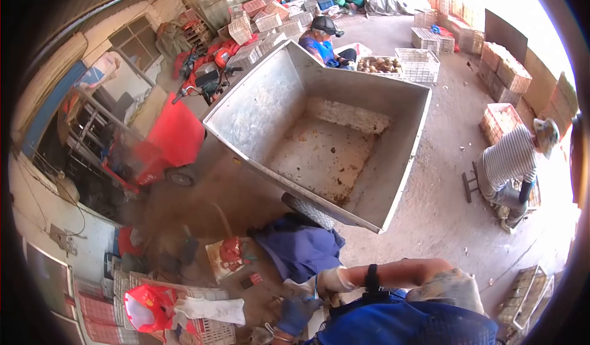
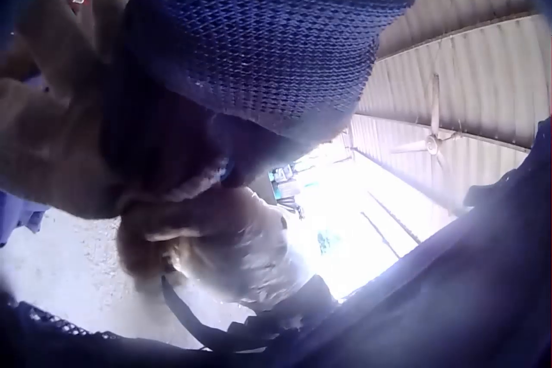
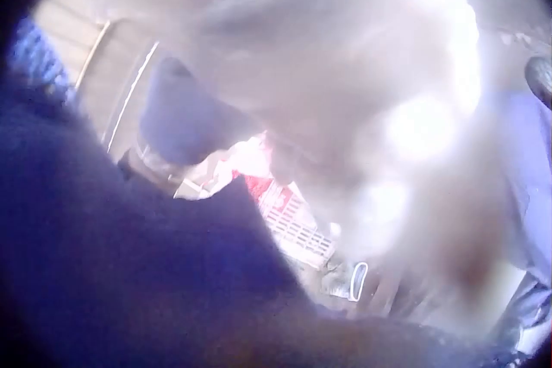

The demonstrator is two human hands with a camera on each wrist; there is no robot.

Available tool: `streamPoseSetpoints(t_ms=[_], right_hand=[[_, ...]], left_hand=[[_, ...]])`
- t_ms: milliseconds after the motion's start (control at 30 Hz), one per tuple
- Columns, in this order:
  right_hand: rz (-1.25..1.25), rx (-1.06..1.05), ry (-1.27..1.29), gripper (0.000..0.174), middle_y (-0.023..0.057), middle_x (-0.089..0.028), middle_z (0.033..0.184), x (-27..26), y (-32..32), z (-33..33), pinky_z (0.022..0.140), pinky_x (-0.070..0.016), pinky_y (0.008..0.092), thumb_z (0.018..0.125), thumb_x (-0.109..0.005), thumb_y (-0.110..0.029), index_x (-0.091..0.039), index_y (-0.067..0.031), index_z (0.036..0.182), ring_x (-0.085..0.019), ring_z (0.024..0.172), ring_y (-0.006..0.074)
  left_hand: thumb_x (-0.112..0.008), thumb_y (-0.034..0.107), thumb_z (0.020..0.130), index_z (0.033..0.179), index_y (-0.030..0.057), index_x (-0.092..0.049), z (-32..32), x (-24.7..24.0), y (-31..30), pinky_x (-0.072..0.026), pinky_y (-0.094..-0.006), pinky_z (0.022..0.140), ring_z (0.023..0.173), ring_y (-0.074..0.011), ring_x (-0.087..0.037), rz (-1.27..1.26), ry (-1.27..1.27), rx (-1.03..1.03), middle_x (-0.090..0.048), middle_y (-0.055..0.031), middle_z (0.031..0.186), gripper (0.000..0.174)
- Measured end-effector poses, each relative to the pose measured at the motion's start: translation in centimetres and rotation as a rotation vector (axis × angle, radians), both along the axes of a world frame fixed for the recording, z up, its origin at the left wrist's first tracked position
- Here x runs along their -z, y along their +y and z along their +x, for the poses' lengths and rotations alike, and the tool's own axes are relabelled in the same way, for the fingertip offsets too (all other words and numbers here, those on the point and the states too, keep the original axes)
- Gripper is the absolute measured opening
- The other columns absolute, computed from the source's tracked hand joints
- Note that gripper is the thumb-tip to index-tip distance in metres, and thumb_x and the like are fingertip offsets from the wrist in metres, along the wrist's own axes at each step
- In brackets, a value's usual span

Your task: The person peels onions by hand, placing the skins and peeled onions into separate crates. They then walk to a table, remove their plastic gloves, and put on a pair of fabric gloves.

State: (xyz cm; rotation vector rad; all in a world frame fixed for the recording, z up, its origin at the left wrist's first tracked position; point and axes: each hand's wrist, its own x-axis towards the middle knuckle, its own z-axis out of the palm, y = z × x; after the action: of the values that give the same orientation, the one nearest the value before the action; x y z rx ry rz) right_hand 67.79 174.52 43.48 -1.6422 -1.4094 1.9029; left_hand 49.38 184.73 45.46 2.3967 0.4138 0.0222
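Observation:
Low in the head view, the left hand [image 1: 296,315] is in a blue glove, close beside the right hand [image 1: 332,281] in a pale glove. Whether they touch or grip something between them is hard to see. Blue knit fabric [image 2: 267,40] fills the upper left wrist view, with the pale-gloved right hand [image 2: 233,243] below it. In the right wrist view, the right hand [image 3: 345,75] is a large pale blur; a blue-gloved part of the left hand [image 3: 181,113] shows beside it. Finger positions are mostly hidden.
A metal cart bed [image 1: 319,154] with debris stands ahead, beside dark blue cloth [image 1: 301,246]. A red vehicle [image 1: 169,133] is at left. Crates, one holding a red-and-white bag [image 1: 147,308], lie lower left. Two people [image 1: 507,163] sit near crates, one beyond the cart.

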Motion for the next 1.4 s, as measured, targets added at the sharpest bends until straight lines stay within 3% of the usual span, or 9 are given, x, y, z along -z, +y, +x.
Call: streamPoseSetpoints(t_ms=[67,300,600,667,733,833,933,1267,1400], right_hand=[[0.035,0.462,0.712,0.048,0.0029,-0.072,0.119,-4.3,-1.8,1.7,0.060,-0.0512,0.0255,0.095,-0.056,-0.007,-0.064,-0.0165,0.142,-0.066,0.072,0.0111],[0.932,-0.018,0.122,0.067,0.0053,-0.053,0.154,3.9,1.3,1.5,0.100,-0.0495,0.0264,0.097,-0.055,-0.003,-0.038,-0.0140,0.161,-0.061,0.125,0.0140],[-0.089,-0.004,0.022,0.081,0.0097,-0.045,0.161,-11.0,0.7,5.3,0.111,-0.0377,0.0205,0.093,-0.057,-0.010,-0.021,-0.0126,0.166,-0.046,0.144,0.0133],[0.525,0.076,0.190,0.080,0.0131,-0.058,0.148,1.2,2.1,3.6,0.103,-0.0455,0.0244,0.094,-0.054,-0.012,-0.022,-0.0195,0.166,-0.059,0.130,0.0177],[0.389,-0.297,-0.435,0.073,0.0138,-0.064,0.140,-10.2,-0.2,5.0,0.104,-0.0455,0.0271,0.098,-0.047,-0.008,-0.022,-0.0173,0.166,-0.061,0.126,0.0190],[1.023,-0.173,-1.419,0.097,0.0134,-0.062,0.144,16.3,5.2,-2.1,0.095,-0.0527,0.0463,0.088,-0.072,-0.030,-0.015,-0.0282,0.167,-0.066,0.119,0.0342],[0.350,-0.238,-0.529,0.090,0.0123,-0.065,0.138,-7.7,-0.3,4.9,0.094,-0.0523,0.0457,0.091,-0.069,-0.035,-0.020,-0.0294,0.166,-0.065,0.121,0.0328],[0.443,-0.045,-0.468,0.039,0.0116,-0.069,0.079,-5.4,0.4,5.0,0.061,-0.0522,0.0312,0.095,-0.065,-0.016,-0.068,-0.0125,0.133,-0.067,0.070,0.0213],[0.754,0.833,0.045,0.032,0.0161,-0.073,0.083,10.6,4.6,1.1,0.070,-0.0560,0.0429,0.088,-0.075,-0.040,-0.078,-0.0086,0.090,-0.073,0.086,0.0369]], left_hand=[[-0.083,0.035,0.080,0.080,0.0049,-0.071,1.0,-3.2,-1.0,-0.0539,-0.0418,0.068,0.069,-0.0294,-0.070,-0.145,0.180,-0.176,-0.070,-0.0116,0.072,0.032],[-0.074,0.030,0.084,0.087,0.0274,-0.077,-0.5,1.7,1.0,-0.0553,-0.0402,0.063,0.068,-0.0261,-0.069,0.364,-0.028,0.285,-0.066,-0.0009,0.072,0.005],[-0.073,0.035,0.088,0.085,0.0249,-0.076,0.6,-0.2,-0.1,-0.0545,-0.0399,0.063,0.068,-0.0258,-0.069,0.393,0.061,0.206,-0.068,-0.0028,0.076,0.011],[-0.076,0.037,0.085,0.082,0.0167,-0.072,0.9,1.2,0.1,-0.0535,-0.0443,0.064,0.071,-0.0321,-0.068,0.329,0.027,0.205,-0.068,-0.0094,0.076,0.021],[-0.079,0.038,0.082,0.079,0.0085,-0.067,1.0,2.4,0.0,-0.0525,-0.0486,0.065,0.073,-0.0384,-0.068,0.260,-0.003,0.214,-0.069,-0.0160,0.077,0.032],[-0.079,0.037,0.082,0.080,0.0080,-0.069,1.4,2.3,-0.3,-0.0529,-0.0490,0.066,0.075,-0.0381,-0.069,0.320,-0.004,0.270,-0.070,-0.0165,0.080,0.030],[-0.078,0.036,0.081,0.081,0.0081,-0.071,2.3,0.0,-2.0,-0.0530,-0.0491,0.067,0.076,-0.0377,-0.069,0.269,0.209,0.102,-0.071,-0.0169,0.081,0.029],[-0.076,0.038,0.085,0.099,0.0222,-0.078,1.7,5.8,0.0,-0.0548,-0.0425,0.068,0.083,-0.0269,-0.068,0.448,0.052,0.440,-0.069,-0.0064,0.097,0.020],[-0.073,0.031,0.088,0.093,0.0226,-0.081,4.8,2.6,-0.6,-0.0546,-0.0388,0.066,0.077,-0.0270,-0.069,0.466,0.344,0.439,-0.071,-0.0058,0.087,0.012]])
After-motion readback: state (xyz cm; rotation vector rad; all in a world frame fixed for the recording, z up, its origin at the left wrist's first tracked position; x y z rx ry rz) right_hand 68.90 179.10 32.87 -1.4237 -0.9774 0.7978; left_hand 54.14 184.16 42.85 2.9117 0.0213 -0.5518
